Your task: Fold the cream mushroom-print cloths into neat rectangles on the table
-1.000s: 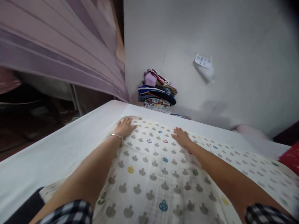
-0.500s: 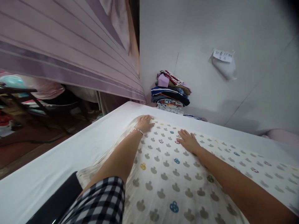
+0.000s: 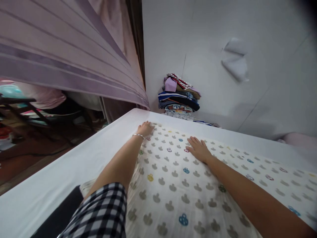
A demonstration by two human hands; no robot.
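A white cloth (image 3: 173, 178) printed with grey apple-like shapes and a few coloured ones lies spread over the white-covered table (image 3: 116, 132). At its far left corner rests my left hand (image 3: 145, 129), a bracelet on the wrist, fingers stretched forward over the cloth's edge. My right hand (image 3: 199, 149) lies flat on the cloth further right, fingers apart. Neither hand grips anything that I can see. The cloth's near end runs out of view below, and my left forearm covers part of its left side.
A stack of folded clothes (image 3: 179, 96) stands by the wall behind the table. A pink curtain (image 3: 74, 56) hangs at the left, with a seated person (image 3: 47, 96) partly visible beneath it. A dark flat object (image 3: 61, 211) lies at the near left. Papers (image 3: 236, 61) hang on the wall.
My left hand has slid a little to the left along the cloth's far edge, and the cloth's left side lies flatter there. My right hand stays in place.
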